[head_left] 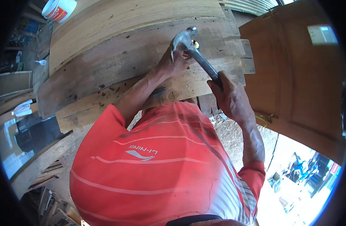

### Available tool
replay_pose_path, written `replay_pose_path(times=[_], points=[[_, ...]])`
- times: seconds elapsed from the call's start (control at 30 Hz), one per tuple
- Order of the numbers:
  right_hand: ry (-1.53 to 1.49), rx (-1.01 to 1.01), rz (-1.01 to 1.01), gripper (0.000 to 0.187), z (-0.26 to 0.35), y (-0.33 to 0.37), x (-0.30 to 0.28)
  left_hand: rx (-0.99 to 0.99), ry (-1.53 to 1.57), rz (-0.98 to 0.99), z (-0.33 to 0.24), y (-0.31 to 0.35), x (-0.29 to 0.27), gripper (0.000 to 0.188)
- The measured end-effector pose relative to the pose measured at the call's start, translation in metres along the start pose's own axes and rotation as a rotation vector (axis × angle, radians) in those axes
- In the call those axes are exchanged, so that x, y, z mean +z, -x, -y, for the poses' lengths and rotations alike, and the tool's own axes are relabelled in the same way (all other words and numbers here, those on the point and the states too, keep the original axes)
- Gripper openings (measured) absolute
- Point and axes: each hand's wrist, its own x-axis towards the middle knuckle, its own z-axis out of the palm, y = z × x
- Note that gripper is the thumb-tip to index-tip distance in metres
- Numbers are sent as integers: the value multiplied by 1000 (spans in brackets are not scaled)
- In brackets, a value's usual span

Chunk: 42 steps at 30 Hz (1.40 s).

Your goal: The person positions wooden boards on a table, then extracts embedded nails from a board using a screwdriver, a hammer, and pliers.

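My right hand (233,96) is closed round the dark handle of a claw hammer (207,67). The hammer's metal head is up over my left hand (174,62). My left hand is closed just above the wooden boards, partly hidden by the hammer head. A small yellow-rimmed round end (196,44) shows beside its fingers. It looks like the butt of a handled tool, but the rest is hidden. Near my left forearm, a thin dark bar (158,90) lies on the nearest board, with small dark wood chips (110,89) scattered further left.
Wide planks (142,41) form the work surface, with uneven board ends at the right. A white bucket (59,9) stands at the far left. A brown wooden panel (293,79) rises at the right. Scrap wood (48,175) lies low on the left.
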Motion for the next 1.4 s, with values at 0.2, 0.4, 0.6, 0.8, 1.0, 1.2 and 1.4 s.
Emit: replay_pose_path(times=[0.2, 0.4, 0.6, 0.8, 1.0, 1.2, 1.4], points=[[-329, 68, -430, 24, 50, -4, -43, 31, 89, -110, 6, 16, 4, 47], [334, -48, -228, 19, -11, 18, -6, -38, 76, -45, 11, 15, 9, 51], [-24, 280, -66, 24, 34, 13, -14, 32, 111, -71, 11, 17, 9, 50], [-376, -66, -619, 26, 32, 15, -25, 69, 56, -104, 13, 16, 9, 46], [87, 140, -4, 24, -1, 16, 27, -132, 192, 78, 22, 20, 6, 44], [-195, 411, -296, 32, -30, 23, 60, -33, 179, 5, -26, 3, -18, 52], [-516, 613, -459, 39, -99, 18, 121, -254, -112, 221, -61, -8, -46, 38]])
